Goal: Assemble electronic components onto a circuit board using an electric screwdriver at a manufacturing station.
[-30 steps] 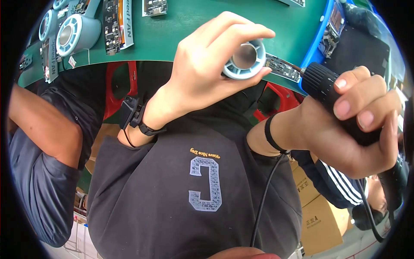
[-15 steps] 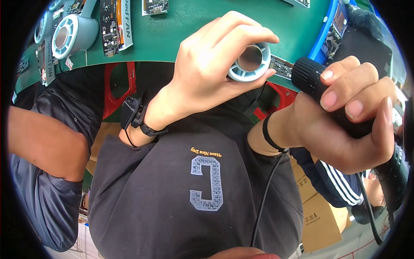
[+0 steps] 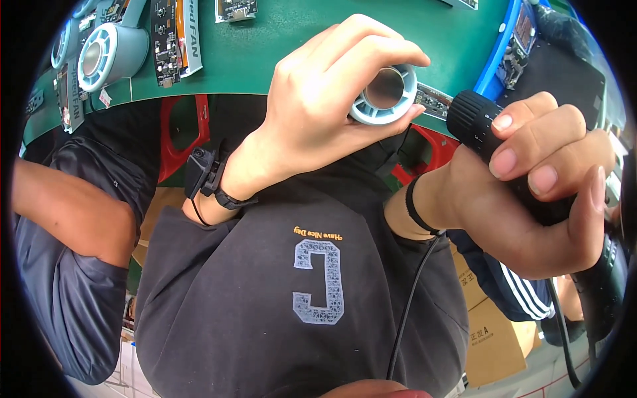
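Observation:
My left hand (image 3: 308, 99) is closed round a pale blue-grey fan housing (image 3: 408, 99), its round spoked end with a dark metal centre facing up. A narrow circuit board (image 3: 434, 103) shows just right of the housing and runs toward the head of a black electric screwdriver (image 3: 472, 118). Wrapped round the screwdriver's body is my right hand (image 3: 537, 192), with the ridged, marked collar sticking out beyond the fingers. The screwdriver's tip is hidden, so whether it touches the board cannot be made out.
More fan housings (image 3: 105, 56), long circuit boards (image 3: 164, 46) and a small board (image 3: 235, 9) lie on the green table (image 3: 279, 33). A blue bin (image 3: 497, 60) with boards stands at right. Another person's arm (image 3: 73, 212) is at left; cartons (image 3: 494, 345) are below right.
My right hand has dipped slightly, and the screwdriver's collar has tilted a little with it. My left hand keeps the fan housing in nearly the same spot.

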The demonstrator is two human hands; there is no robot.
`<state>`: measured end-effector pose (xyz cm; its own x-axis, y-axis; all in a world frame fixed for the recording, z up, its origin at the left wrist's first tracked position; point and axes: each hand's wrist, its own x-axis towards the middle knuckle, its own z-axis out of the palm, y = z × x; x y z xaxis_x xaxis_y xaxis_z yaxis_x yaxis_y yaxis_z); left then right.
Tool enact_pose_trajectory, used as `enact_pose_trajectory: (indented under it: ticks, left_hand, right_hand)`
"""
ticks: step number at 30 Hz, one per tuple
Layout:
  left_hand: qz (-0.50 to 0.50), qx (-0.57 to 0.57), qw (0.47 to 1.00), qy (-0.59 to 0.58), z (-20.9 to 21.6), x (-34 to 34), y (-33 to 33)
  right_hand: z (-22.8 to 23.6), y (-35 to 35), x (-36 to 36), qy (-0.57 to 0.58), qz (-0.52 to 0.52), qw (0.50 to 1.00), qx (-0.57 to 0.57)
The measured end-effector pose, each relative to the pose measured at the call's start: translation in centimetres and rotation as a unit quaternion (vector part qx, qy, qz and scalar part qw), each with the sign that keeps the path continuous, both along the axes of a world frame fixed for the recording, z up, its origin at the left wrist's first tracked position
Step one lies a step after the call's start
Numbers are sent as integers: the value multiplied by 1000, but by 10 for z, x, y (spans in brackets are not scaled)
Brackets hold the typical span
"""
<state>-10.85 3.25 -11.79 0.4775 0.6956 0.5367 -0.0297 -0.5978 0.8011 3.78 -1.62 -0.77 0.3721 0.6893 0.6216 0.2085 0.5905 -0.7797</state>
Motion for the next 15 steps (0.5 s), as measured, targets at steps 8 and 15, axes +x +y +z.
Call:
enact_pose_trajectory:
  ticks: [8, 15]
  left_hand:
    - [2, 2, 1000, -3, -1, 1, -2]
    - [9, 13, 1000, -8, -2, 0, -2]
  right_hand:
    - [2, -2, 6, -24, 18, 999, -24]
    - [5, 0, 15, -67, 51, 994, -62]
